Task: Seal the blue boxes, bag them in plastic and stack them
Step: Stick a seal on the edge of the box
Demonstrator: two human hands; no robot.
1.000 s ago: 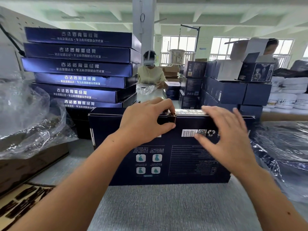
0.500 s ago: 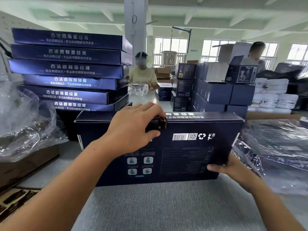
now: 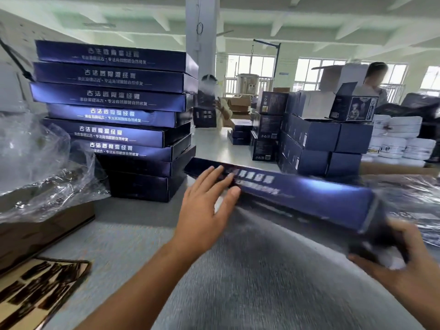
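Blue box: left fingers spread, touching it; right fingers gripping end.

My box is deep blue with pale lettering, and so is the stack; my desk is plain grey; the sheet shows gold with black strips.

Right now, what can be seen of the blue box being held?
The blue box is long, flat, glossy dark-blue card, motion-blurred, with white lettering along the narrow side facing the camera. It slants over the grey table. The right hand grips its near end; the left hand touches the lettered side with straight fingers.
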